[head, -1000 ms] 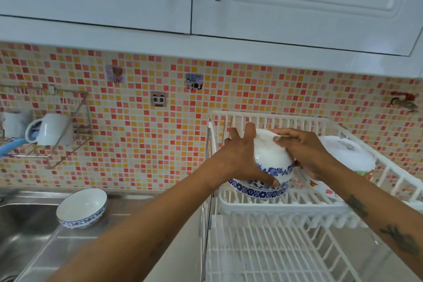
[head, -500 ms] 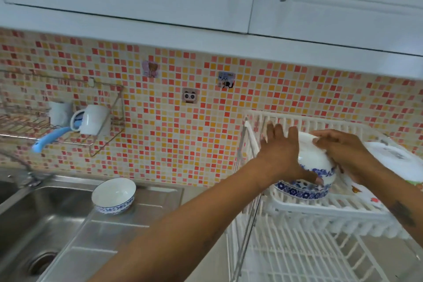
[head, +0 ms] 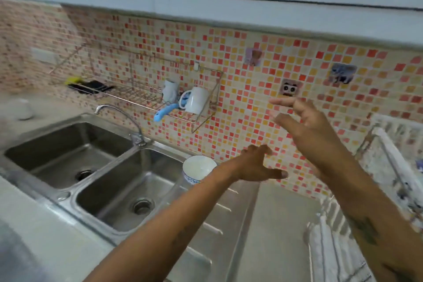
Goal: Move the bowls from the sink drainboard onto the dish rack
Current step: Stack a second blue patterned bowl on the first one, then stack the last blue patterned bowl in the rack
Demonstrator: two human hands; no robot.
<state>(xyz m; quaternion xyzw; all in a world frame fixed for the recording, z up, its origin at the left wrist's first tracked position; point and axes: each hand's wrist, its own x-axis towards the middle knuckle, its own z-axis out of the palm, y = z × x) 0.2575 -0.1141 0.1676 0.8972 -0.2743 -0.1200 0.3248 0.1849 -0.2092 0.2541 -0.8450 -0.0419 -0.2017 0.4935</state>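
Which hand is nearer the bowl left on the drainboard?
Left. The left hand hovers open just right of the bowl, not touching it. The right hand is open too, higher and farther right.

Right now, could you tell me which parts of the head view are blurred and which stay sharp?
Head view: motion blur smears the dish rack at the right edge and the left counter; the bowl on the drainboard and both empty hands, left and right, are fairly clear; wide-angle distortion bends the cabinet line.
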